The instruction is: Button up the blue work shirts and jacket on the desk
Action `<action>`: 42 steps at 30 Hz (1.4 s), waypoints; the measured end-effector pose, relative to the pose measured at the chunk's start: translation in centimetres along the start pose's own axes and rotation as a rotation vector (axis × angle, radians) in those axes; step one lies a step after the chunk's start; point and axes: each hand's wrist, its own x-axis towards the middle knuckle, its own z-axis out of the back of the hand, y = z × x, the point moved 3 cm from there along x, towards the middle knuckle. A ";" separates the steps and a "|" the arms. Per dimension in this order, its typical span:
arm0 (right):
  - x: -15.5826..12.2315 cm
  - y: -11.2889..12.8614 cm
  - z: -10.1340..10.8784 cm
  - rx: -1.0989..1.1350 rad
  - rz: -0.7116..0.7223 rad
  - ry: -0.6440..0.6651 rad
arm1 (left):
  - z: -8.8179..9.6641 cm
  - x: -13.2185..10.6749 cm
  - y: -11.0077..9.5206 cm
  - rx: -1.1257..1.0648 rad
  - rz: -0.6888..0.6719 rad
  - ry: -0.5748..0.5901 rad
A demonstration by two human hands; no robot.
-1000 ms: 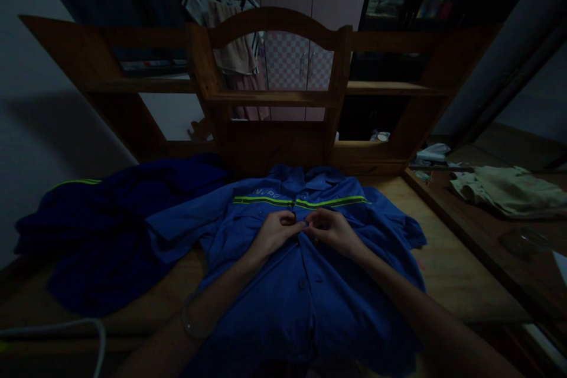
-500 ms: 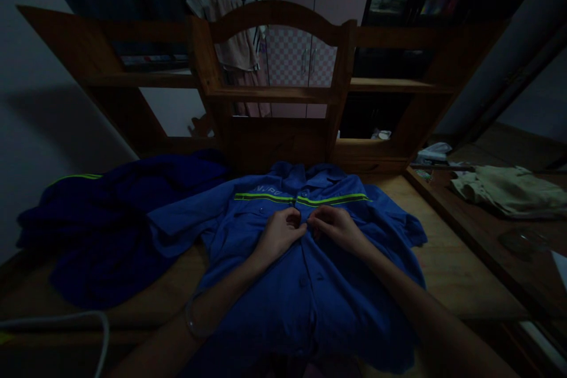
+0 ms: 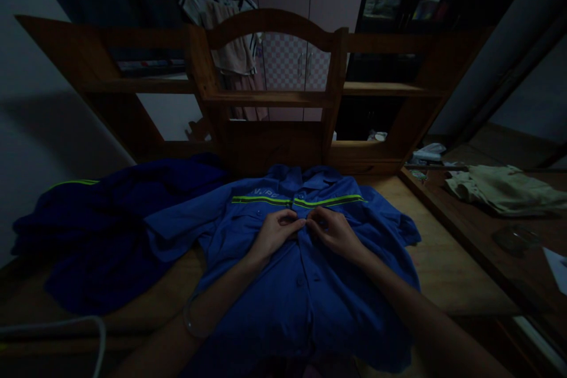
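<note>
A blue work shirt (image 3: 283, 301) with a yellow-green reflective stripe across the chest lies front up on a wooden table (image 3: 447, 271), collar away from me. My left hand (image 3: 277, 230) and my right hand (image 3: 333, 230) meet at the shirt's button placket just below the stripe. Both pinch the fabric edges with curled fingers. A thin bracelet circles my left wrist.
A darker blue garment (image 3: 106, 224) lies heaped at the left of the table. A wooden shelf unit (image 3: 270, 94) stands behind the shirt. A beige garment (image 3: 505, 189) and a glass dish (image 3: 516, 239) lie on a side surface at the right. A white cable (image 3: 88, 331) curves at the lower left.
Both hands have stayed pinched at the same spot on the placket, with small finger movements only. The view has shifted slightly.
</note>
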 end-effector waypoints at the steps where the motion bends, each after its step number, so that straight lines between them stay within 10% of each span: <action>1: -0.1 0.0 0.0 -0.002 0.000 -0.003 | 0.0 -0.1 0.0 -0.035 0.035 -0.005; 12: -0.4 -0.2 -0.9 -0.024 0.029 -0.071 | 0.7 0.1 -0.1 -0.059 0.230 0.002; 27: -0.4 0.5 -1.9 -0.202 0.074 -0.033 | 0.7 -0.1 -0.8 0.207 0.034 -0.030; 42: -0.8 1.6 -1.2 -0.117 0.113 -0.080 | 0.8 0.2 0.0 0.064 0.145 0.029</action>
